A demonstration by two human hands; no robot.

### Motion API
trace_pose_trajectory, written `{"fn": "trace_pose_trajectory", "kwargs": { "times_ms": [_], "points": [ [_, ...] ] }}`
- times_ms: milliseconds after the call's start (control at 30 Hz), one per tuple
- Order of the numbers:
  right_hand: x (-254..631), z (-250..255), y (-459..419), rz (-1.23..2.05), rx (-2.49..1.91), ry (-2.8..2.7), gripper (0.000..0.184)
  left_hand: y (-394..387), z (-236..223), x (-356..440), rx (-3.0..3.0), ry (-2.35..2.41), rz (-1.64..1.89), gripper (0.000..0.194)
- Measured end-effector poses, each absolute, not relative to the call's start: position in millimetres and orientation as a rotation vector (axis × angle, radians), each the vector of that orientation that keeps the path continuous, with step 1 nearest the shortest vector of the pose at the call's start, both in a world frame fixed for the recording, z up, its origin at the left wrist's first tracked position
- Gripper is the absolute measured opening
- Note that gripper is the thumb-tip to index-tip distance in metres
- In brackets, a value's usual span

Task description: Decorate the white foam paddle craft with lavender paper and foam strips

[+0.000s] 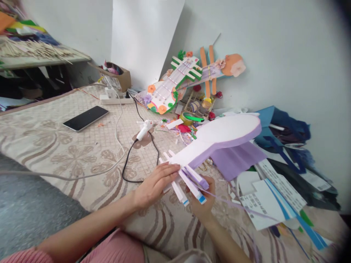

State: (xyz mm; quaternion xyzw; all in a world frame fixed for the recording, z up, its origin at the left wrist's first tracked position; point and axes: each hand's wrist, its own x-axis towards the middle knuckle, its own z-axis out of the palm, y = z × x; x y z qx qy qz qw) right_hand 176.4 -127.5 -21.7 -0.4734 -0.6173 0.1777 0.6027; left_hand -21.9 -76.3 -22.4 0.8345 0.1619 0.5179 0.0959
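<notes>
A lute-shaped craft piece with a white face and purple edge slants across the middle of the head view, its round body away from me. Pale pegs cross the narrow end of its neck. My left hand is closed over that neck end, fingers together. From below right, my right hand is closed around the outer part of a purple-wrapped peg; its fingertips are partly hidden. Beside this peg, two white pegs have blue tips. A thin purple strip trails from the right hand to the right.
A white glue gun with a black cord lies behind my hands. Further left are a phone and a power strip. Decorated lute crafts lean at the wall. Printed card scraps and a blue bag lie right.
</notes>
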Motion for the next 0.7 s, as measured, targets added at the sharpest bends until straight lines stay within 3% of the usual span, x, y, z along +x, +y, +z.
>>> {"fn": "trace_pose_trajectory", "kwargs": {
  "times_ms": [600,700],
  "points": [
    [178.5,-42.0,-140.7,0.456,-1.261,-1.300,0.009,-79.5,-20.9,-18.2,2.506,0.547,1.597,0.041],
    [186.4,-51.0,-140.9,0.426,-1.332,-1.373,0.014,-79.9,-20.6,-18.2,2.497,0.550,1.591,0.041]
  ]
}}
